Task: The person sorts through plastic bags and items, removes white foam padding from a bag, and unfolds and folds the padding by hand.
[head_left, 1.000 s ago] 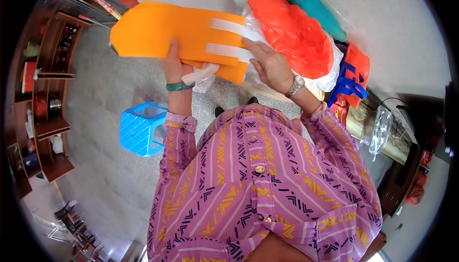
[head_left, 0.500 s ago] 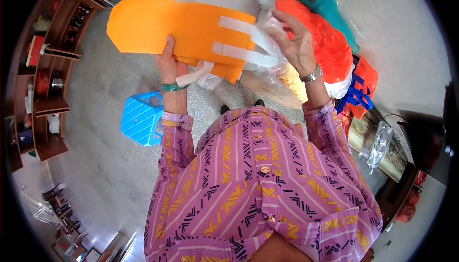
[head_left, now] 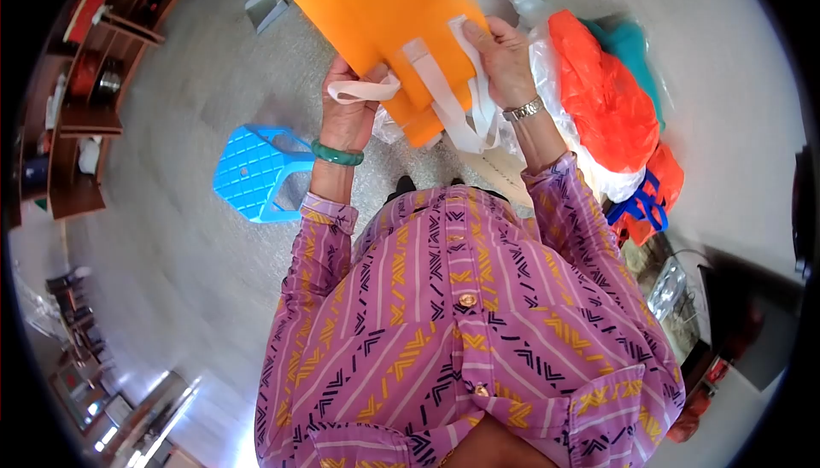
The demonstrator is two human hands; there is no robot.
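Observation:
An orange tote bag [head_left: 376,7] with white strap handles [head_left: 436,84] is held up in front of me, its far end running out of the top of the view. My left hand [head_left: 346,114], a green bangle at its wrist, is closed on the bag's left side beside a loop of white strap. On the right side, my right hand [head_left: 506,67] pinches the bag's edge near the top of a strap; a metal watch is on that wrist. The bag hides some of the left fingers. Both handles hang down between my hands.
A blue plastic stool [head_left: 260,173] stands on the floor to the left. Right of the bag lies a heap of bags, with a red plastic bag [head_left: 598,92] and a teal one [head_left: 632,62]. Wooden shelves [head_left: 85,118] line the far left.
The orange bag has turned from lying crosswise to pointing away and upward. My right hand, apart from the bag's body before, now grips its right edge. My left hand has moved right.

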